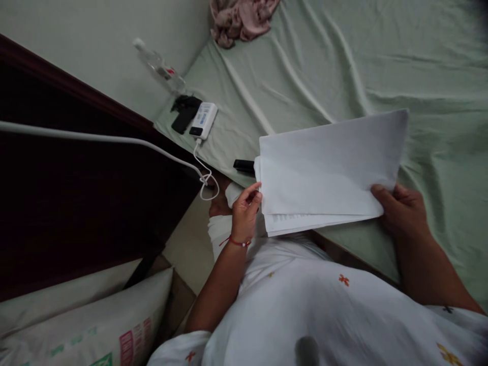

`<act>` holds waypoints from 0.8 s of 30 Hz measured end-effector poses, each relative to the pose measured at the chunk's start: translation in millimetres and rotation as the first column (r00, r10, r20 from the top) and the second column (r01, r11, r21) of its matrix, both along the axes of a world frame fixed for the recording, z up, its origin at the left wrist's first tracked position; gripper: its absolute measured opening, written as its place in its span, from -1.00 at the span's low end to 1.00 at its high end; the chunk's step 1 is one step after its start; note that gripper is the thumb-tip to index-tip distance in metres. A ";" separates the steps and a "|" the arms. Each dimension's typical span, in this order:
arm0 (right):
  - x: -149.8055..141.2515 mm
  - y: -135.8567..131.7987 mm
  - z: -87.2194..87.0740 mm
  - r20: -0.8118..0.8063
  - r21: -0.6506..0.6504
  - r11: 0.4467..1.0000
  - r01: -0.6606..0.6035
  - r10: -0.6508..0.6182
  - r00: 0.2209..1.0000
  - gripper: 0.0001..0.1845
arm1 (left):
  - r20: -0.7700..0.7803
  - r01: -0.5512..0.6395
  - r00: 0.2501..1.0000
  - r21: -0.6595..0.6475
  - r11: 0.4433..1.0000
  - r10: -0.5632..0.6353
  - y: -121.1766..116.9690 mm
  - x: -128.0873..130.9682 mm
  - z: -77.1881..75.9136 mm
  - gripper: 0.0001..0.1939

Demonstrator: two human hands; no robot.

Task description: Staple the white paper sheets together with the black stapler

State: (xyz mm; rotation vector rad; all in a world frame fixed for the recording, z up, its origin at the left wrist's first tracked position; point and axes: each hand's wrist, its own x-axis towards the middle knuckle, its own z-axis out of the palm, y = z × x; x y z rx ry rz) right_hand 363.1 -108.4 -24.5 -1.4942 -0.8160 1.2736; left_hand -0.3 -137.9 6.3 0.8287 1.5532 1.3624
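Note:
Several white sheets of paper (pixel 324 168) are held above the bed, in front of my body. The top sheet looks blank; a strip of print shows on a sheet beneath it. My right hand (pixel 404 208) grips the stack at its right end, thumb on top and fingers underneath. At the left edge, my left hand (pixel 247 211) pinches the paper between thumb and fingers; a red string bracelet circles that wrist. Just past the paper's left edge, a dark object (pixel 243 165) lies on the bed, partly covered by the sheets.
A white power bank (pixel 204 121) with a white cable sits on the green bedsheet (pixel 305 76), beside a black item (pixel 185 114) and a clear bottle (pixel 162 66). Pink cloth (pixel 244 20) lies farther back. A dark wooden panel (pixel 76 203) and printed sacks (pixel 95 325) stand left.

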 end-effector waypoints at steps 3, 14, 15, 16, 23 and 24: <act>-0.2 0.4 0.4 -0.004 0.011 1.000 0.003 -0.003 1.000 -0.65 | 0.082 0.005 0.997 -0.034 0.999 -0.002 0.0 3.0 -0.6 -0.46; -4.4 0.6 6.2 -0.020 0.027 0.999 0.032 -0.031 0.999 -0.64 | 0.340 -0.008 0.940 -0.091 0.996 0.039 2.3 7.4 2.2 -0.46; -4.0 0.6 5.8 -0.024 0.017 0.999 0.028 -0.028 0.999 -0.63 | 0.352 -0.007 0.935 -0.102 0.995 0.043 2.8 7.7 2.5 -0.45; -3.4 0.6 5.0 -0.028 0.009 1.000 0.027 -0.026 0.999 -0.64 | 0.360 -0.003 0.932 -0.112 0.994 0.043 3.1 8.2 2.6 -0.44; -1.6 -2.5 1.9 -0.035 0.007 1.000 -0.001 0.001 0.999 -0.65 | 0.229 0.000 0.973 -0.138 0.990 0.032 3.6 9.7 -4.2 -0.36; -2.1 -2.9 2.6 -0.031 0.007 1.000 -0.009 0.009 0.999 -0.65 | 0.207 -0.008 0.978 -0.137 0.990 0.037 3.6 9.9 -5.1 -0.34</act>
